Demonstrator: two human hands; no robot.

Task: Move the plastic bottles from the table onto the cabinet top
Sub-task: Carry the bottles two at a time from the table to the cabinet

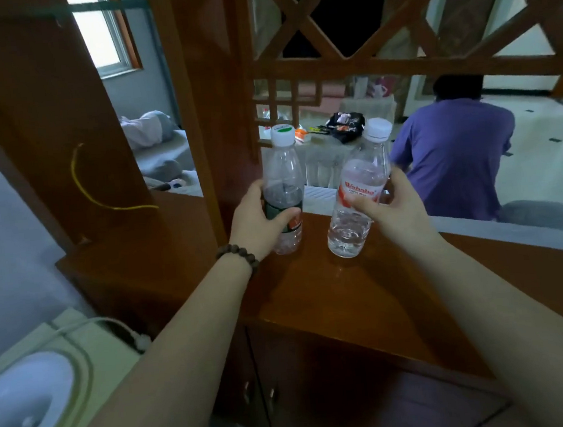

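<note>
Two clear plastic bottles with white caps stand upright on the brown wooden cabinet top (316,299). The left one, a dark-label bottle (282,175), has my left hand (257,222) wrapped around its middle. The right one, a red-label bottle (360,188), holds some water at its base, and my right hand (393,213) grips it at the label. The bottles are a small gap apart, near the cabinet's far edge. Their bases look to be resting on the wood.
A wooden lattice screen (393,30) and post (209,117) rise behind the bottles. Beyond it a person in a purple shirt (453,155) sits near a table with snacks (334,132). A white appliance (27,410) stands at lower left. Cabinet doors (307,393) are below.
</note>
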